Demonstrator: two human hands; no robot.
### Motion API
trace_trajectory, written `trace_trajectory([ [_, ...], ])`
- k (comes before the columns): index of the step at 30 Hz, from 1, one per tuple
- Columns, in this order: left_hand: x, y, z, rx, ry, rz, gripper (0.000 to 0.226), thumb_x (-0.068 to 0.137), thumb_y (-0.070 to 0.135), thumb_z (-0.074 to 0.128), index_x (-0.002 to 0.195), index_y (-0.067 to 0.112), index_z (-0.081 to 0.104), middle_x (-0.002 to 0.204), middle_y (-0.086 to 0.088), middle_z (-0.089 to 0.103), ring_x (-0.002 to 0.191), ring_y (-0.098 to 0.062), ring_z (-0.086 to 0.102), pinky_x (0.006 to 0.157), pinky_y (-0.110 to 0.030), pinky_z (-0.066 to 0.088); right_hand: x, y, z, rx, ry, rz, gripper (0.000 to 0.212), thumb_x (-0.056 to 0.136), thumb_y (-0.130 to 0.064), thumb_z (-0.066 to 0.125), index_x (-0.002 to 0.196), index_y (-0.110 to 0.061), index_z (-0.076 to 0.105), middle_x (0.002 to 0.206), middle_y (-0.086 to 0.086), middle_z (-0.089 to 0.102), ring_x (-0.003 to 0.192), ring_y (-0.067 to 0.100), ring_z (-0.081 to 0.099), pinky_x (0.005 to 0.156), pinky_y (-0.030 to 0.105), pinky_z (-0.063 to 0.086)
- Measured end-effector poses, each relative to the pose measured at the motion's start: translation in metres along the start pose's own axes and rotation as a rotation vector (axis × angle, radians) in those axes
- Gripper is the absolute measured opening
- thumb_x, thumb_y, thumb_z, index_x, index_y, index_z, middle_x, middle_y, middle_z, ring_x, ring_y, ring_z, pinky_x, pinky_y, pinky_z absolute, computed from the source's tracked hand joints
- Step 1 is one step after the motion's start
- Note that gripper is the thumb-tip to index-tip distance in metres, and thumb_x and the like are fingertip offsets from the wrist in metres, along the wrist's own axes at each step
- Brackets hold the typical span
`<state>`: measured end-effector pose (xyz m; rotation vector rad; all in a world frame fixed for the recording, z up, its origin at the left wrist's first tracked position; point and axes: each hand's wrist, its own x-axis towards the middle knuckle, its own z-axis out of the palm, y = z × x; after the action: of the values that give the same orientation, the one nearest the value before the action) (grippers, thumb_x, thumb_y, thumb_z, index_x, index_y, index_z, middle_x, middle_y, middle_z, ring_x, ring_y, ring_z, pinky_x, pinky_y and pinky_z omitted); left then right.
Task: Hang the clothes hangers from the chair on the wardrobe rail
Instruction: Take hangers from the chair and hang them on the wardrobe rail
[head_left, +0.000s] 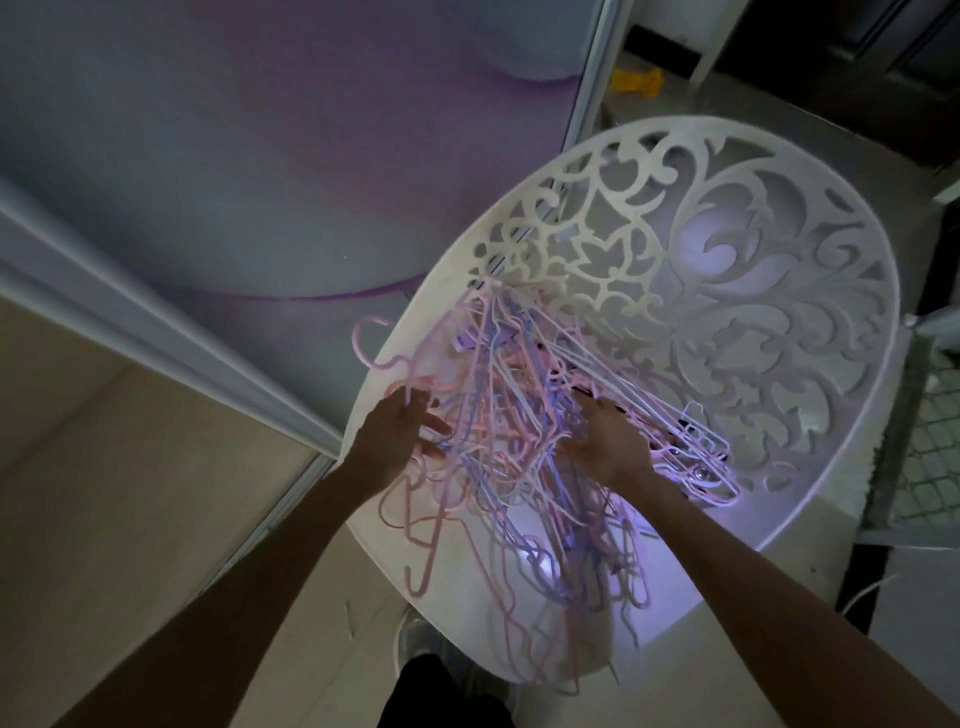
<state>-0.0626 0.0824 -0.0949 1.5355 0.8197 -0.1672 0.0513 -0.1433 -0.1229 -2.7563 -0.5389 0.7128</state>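
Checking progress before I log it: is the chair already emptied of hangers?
No, a tangled pile of pink, white and lilac hangers lies on the white chair, with the left hand and right hand reaching into it.

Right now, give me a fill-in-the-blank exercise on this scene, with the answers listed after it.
1. The tangled hangers lie piled on the seat of a white ____ with an ornate cut-out back.
2. The left hand reaches into the pile at its ____ side.
3. Most of the hangers are pink; others are white or ____.
4. The number of hands at the pile, counting the right hand, is ____.

Missing words: chair; left; purple; two
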Motion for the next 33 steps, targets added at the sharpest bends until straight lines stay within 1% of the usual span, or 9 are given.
trace_trajectory([
  [3, -0.009, 0.005, -0.004, -0.040, 0.079, 0.090, 0.023, 0.099, 0.011, 0.039, 0.087, 0.019, 0.057, 0.051, 0.006, 0.063, 0.037, -0.007, 0.053, 0.047, -0.024, 0.041, -0.011, 0.002, 0.003, 0.034, 0.091, -0.047, 0.040, 0.089, -0.022, 0.055, 0.129, -0.024, 0.054, 0.118, 0.009, 0.062, 0.109, 0.030, 0.059, 0.083, 0.038, 0.049],
  [6, -0.017, 0.012, -0.008, -0.094, 0.144, 0.111, 0.028, 0.097, 0.006, 0.038, 0.083, 0.020, 0.058, 0.053, 0.004, 0.061, 0.038, -0.006, 0.052, 0.044, -0.019, 0.041, -0.018, 0.003, 0.000, -0.039, 0.161, -0.107, 0.028, 0.093, -0.021, 0.050, 0.116, -0.028, 0.065, 0.108, 0.009, 0.070, 0.102, 0.032, 0.063, 0.074, 0.036, 0.048],
  [10, -0.018, 0.014, -0.011, -0.158, 0.190, 0.065, 0.019, 0.099, 0.005, 0.036, 0.096, 0.006, 0.054, 0.065, -0.008, 0.057, 0.035, -0.001, 0.053, 0.038, -0.010, 0.039, -0.022, 0.005, -0.006, -0.014, 0.265, -0.148, 0.024, 0.092, -0.018, 0.054, 0.107, -0.027, 0.069, 0.083, 0.011, 0.072, 0.082, 0.036, 0.065, 0.062, 0.034, 0.044],
  [14, -0.016, 0.011, -0.015, -0.245, 0.201, -0.026, 0.017, 0.100, 0.009, 0.033, 0.099, 0.004, 0.050, 0.067, -0.007, 0.056, 0.040, -0.007, 0.053, 0.042, -0.016, 0.040, -0.025, 0.005, -0.009, 0.047, 0.365, -0.252, 0.020, 0.092, -0.017, 0.056, 0.105, -0.022, 0.071, 0.083, 0.012, 0.072, 0.072, 0.035, 0.066, 0.055, 0.030, 0.038],
  [17, -0.019, 0.011, -0.012, -0.310, 0.174, -0.085, 0.020, 0.099, 0.007, 0.034, 0.089, 0.006, 0.051, 0.057, -0.005, 0.061, 0.035, -0.006, 0.054, 0.039, -0.016, 0.044, -0.031, 0.000, -0.012, 0.126, 0.456, -0.316, 0.021, 0.092, -0.020, 0.056, 0.105, -0.017, 0.072, 0.083, 0.013, 0.073, 0.067, 0.033, 0.067, 0.055, 0.027, 0.039],
  [22, -0.025, 0.021, -0.001, -0.321, 0.136, -0.127, 0.026, 0.100, 0.008, 0.035, 0.080, 0.011, 0.052, 0.041, 0.006, 0.062, 0.031, -0.004, 0.055, 0.035, -0.011, 0.042, -0.031, -0.007, -0.031, 0.286, 0.455, -0.296, 0.031, 0.089, -0.031, 0.049, 0.105, -0.017, 0.072, 0.084, 0.013, 0.074, 0.072, 0.026, 0.068, 0.060, 0.032, 0.047],
  [26, -0.028, 0.037, 0.001, -0.358, 0.065, -0.107, 0.017, 0.099, 0.005, 0.036, 0.098, 0.003, 0.053, 0.041, 0.004, 0.062, 0.032, -0.005, 0.057, 0.033, -0.012, 0.042, -0.027, -0.014, -0.051, 0.161, 0.448, -0.388, 0.021, 0.091, -0.022, 0.055, 0.104, -0.018, 0.071, 0.074, 0.013, 0.071, 0.066, 0.032, 0.065, 0.057, 0.030, 0.044],
  [29, -0.038, 0.049, 0.005, -0.375, 0.015, -0.121, 0.020, 0.099, 0.007, 0.037, 0.113, 0.001, 0.050, 0.045, 0.004, 0.065, 0.035, -0.006, 0.059, 0.035, -0.014, 0.044, -0.037, -0.016, -0.062, 0.164, 0.433, -0.377, 0.022, 0.092, -0.025, 0.054, 0.105, -0.021, 0.071, 0.069, 0.011, 0.070, 0.058, 0.024, 0.059, 0.057, 0.031, 0.046],
  [33, -0.058, 0.071, 0.007, -0.383, 0.030, -0.159, 0.034, 0.099, 0.008, 0.040, 0.133, 0.004, 0.042, 0.089, -0.005, 0.060, 0.047, -0.013, 0.064, 0.037, -0.019, 0.048, -0.061, -0.026, -0.090, 0.282, 0.342, -0.339, 0.029, 0.092, -0.037, 0.047, 0.096, -0.024, 0.072, 0.058, 0.005, 0.063, 0.051, 0.018, 0.057, 0.056, 0.030, 0.046],
])
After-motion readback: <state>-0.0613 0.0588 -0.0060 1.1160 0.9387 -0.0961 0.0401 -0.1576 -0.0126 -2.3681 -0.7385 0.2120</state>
